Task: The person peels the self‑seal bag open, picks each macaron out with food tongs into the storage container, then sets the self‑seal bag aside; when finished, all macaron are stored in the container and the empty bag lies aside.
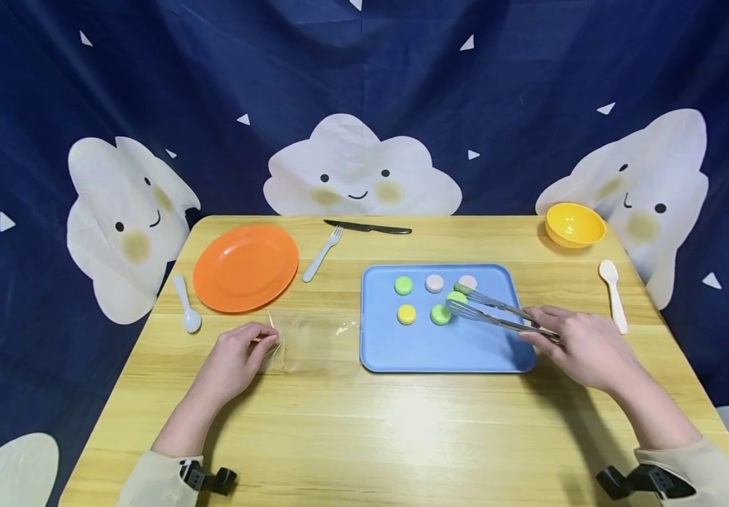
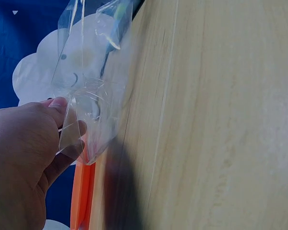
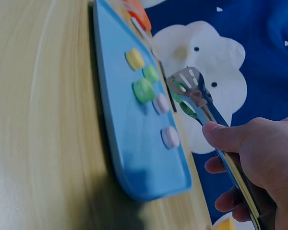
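Note:
My left hand (image 1: 237, 358) pinches the edge of a clear plastic bag (image 1: 313, 338). In the left wrist view the transparent bag (image 2: 93, 100) stands out from the thumb and fingertips. My right hand (image 1: 582, 345) grips metal tongs (image 1: 497, 310) by their handles, over the right part of a blue tray (image 1: 402, 355). Between the tong tips shows a green macaron (image 1: 456, 298), partly covered by them in the right wrist view. Lying on the tray are a yellow macaron (image 1: 406, 314), two more green macarons (image 1: 403, 285) and two pale pink macarons (image 1: 434, 283).
An orange plate (image 1: 246, 269) lies at the back left, beside a white spoon (image 1: 188, 306) and a white fork (image 1: 322, 255). Along the back edge is a black knife (image 1: 367, 227). A yellow bowl (image 1: 575, 225) and another white spoon (image 1: 614, 296) are at the right.

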A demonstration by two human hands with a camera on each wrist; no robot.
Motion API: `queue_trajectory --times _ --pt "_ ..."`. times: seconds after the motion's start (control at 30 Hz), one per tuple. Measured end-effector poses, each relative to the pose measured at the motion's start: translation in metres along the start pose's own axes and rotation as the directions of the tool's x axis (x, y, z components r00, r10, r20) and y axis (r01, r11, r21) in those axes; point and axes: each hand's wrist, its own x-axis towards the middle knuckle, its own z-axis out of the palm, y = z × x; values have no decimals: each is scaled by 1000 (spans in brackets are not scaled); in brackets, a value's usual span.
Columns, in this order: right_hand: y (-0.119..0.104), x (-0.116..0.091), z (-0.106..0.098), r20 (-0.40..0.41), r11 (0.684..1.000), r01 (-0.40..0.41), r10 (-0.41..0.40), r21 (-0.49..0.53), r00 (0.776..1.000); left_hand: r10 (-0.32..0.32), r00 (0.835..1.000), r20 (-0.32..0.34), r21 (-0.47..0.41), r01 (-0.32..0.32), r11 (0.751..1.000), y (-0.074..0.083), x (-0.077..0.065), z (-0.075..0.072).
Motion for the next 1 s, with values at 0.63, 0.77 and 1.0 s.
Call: queue_trajectory --times 0.63,0.77,1.0 --pt "22 -24 10 57 996 -90 91 -24 994 -7 1000 -3 -1 7 1000 2 -2 0" --pt "23 -27 12 60 996 -88 89 -22 994 -4 1000 -7 -2 4 1000 2 -3 0" --pt "24 -28 13 80 992 -126 126 3 989 -4 1000 -6 5 4 1000 2 -3 1"
